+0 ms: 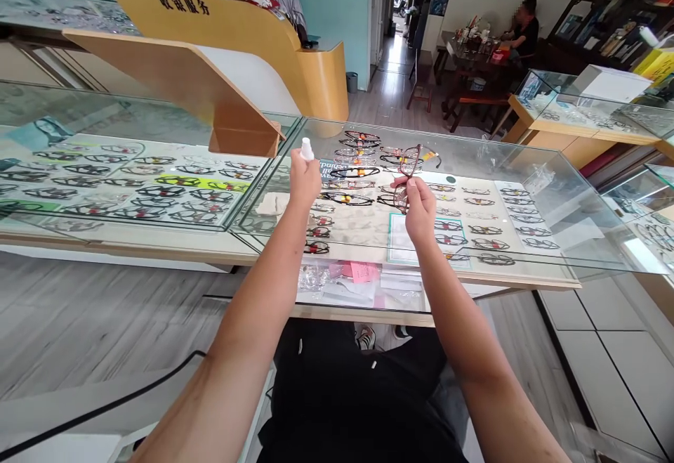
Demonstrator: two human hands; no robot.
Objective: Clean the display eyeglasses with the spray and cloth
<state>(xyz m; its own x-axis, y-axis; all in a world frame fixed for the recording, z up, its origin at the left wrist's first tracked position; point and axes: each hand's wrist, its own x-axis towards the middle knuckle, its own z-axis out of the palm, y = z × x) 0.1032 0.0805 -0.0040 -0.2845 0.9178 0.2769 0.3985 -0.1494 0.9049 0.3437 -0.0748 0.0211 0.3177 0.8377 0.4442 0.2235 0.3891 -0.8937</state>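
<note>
Head view: left hand [305, 176] grasps a small white-capped bottle [307, 148] upright, fingers wrapped round it, above the left end of the glass case [526, 279]. Right hand [420, 209] pinches a pair of dark reddish glasses [409, 161], tilted nearly on end, over the middle of the glass case; bottle and glasses are apart. White cloth or tissue [272, 204] near the left end of the glass case, below the left hand; can't tell if on top or inside. More glasses [489, 244] in rows within the right part of the glass case; column of frames [354, 172] between the two hands, level unclear. Pink paper [364, 272] in the lower front of the glass case, among clear packets. Left of the glass case, another display [247, 223] full of frames. Wooden counter [324, 83] beyond the glass case, to the left; seated person [526, 31] at a dark table [457, 55] far beyond it, to the right.
</note>
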